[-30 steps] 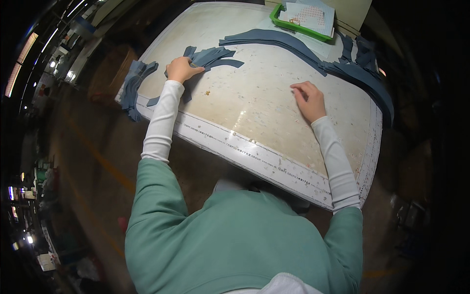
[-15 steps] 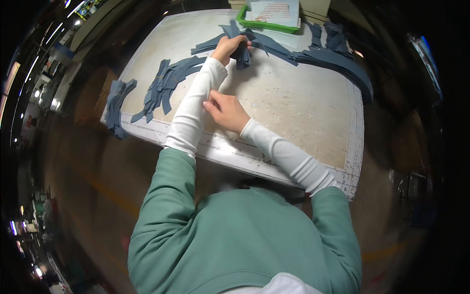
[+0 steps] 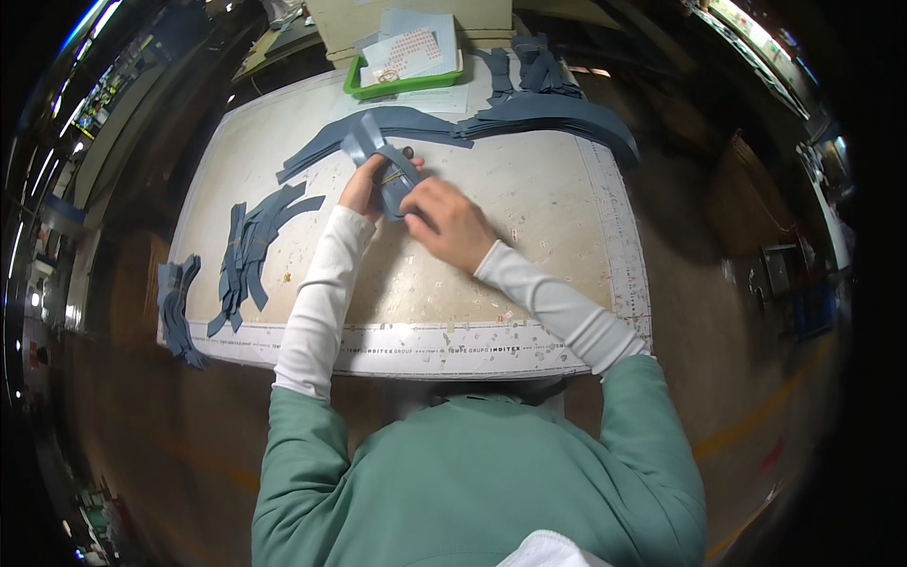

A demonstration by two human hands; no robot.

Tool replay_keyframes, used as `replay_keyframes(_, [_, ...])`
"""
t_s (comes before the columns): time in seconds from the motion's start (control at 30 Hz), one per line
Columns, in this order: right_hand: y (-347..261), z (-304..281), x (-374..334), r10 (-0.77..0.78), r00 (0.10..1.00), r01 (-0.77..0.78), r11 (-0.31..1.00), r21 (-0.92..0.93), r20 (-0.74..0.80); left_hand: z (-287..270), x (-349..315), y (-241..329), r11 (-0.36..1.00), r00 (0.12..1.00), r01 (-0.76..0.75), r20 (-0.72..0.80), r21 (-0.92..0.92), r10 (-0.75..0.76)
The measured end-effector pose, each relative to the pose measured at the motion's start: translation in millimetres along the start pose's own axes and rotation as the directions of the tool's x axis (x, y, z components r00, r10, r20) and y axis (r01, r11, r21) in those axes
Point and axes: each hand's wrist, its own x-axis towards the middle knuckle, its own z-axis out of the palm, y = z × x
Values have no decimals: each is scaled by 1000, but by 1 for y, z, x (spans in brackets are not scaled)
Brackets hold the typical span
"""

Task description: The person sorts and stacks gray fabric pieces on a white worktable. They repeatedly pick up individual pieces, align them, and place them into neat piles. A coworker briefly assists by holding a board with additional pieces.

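My left hand (image 3: pixel 361 189) is closed round a small bundle of blue-grey strips (image 3: pixel 395 187), held above the middle of the table. One strip lies bent across the bundle, and a thin yellowish band shows on it. My right hand (image 3: pixel 453 223) has its fingers curled in at the bundle's near right edge, closed on it; the fingertips are partly hidden. Beyond both hands lies a fanned stack of long curved blue-grey strips (image 3: pixel 402 120).
A second curved stack (image 3: pixel 557 113) and upright bundles (image 3: pixel 539 71) lie at the far right. The green tray (image 3: pixel 406 87) at the back holds papers (image 3: pixel 411 52). At the left are banded strips (image 3: pixel 253 241) and another bundle (image 3: pixel 177 307) over the edge of the white table (image 3: pixel 453 359).
My left hand has lifted the bundle off the far stack and drawn it nearer. My right hand has gone from my left sleeve to the bundle. The whole view has shifted.
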Motion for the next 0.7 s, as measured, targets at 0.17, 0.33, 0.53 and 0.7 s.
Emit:
replay_keyframes(0.17, [26, -29, -19, 24, 998, -28, 998, -58, -58, 48, -12, -23, 965, 974, 224, 14, -134, -224])
replay_keyframes(0.33, [31, -26, -35, 161, 966, -114, 967, -229, 201, 58, -24, -54, 927, 977, 214, 87, -307, -197])
replay_keyframes(0.53, [4, -22, -33, -187, 970, 231, 901, -367, 152, 17, -11, -51, 937, 990, 115, -36, -331, -134])
replay_keyframes(0.7, [-17, -34, -48, -281, 928, 311, 945, -98, 244, -81, 4, 25, 925, 917, -216, -390, -313, 82])
